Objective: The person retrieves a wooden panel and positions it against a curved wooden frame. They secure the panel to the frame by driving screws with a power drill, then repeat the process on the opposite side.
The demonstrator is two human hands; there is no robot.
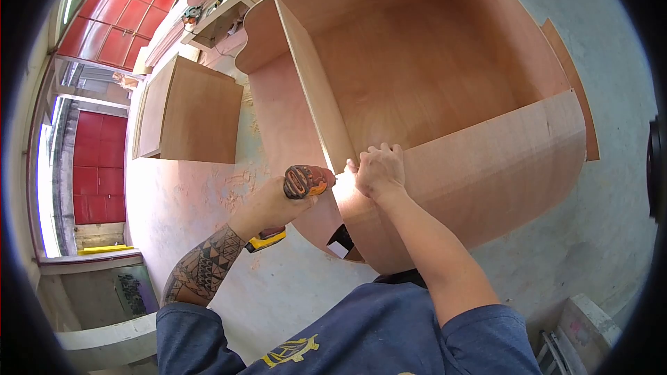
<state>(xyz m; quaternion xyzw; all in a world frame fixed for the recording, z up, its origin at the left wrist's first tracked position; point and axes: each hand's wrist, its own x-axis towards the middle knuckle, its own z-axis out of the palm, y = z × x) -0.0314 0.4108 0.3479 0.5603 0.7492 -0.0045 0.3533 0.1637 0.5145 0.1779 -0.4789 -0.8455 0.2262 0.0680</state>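
Observation:
My left hand (266, 210) is wrapped round the grip of a cordless drill (306, 182), with a yellow-and-black battery (267, 239) below. Its front end points at the edge of a large plywood cabinet (451, 167), where a bright spot of light falls. Whether the bit touches the wood cannot be made out. Just right of the drill, my right hand (381, 172) has its fingers curled over the top edge of the curved front panel, by the corner where it meets a long divider (309, 83). A dark opening with a white piece (340, 243) shows low on the cabinet.
A wooden box (198, 111) stands on the floor to the left, with wood shavings (240, 184) beside it. Farther back is a workbench (226, 10) with tools on it. Red doors (101, 167) line the left wall. A concrete block (587, 326) sits at lower right.

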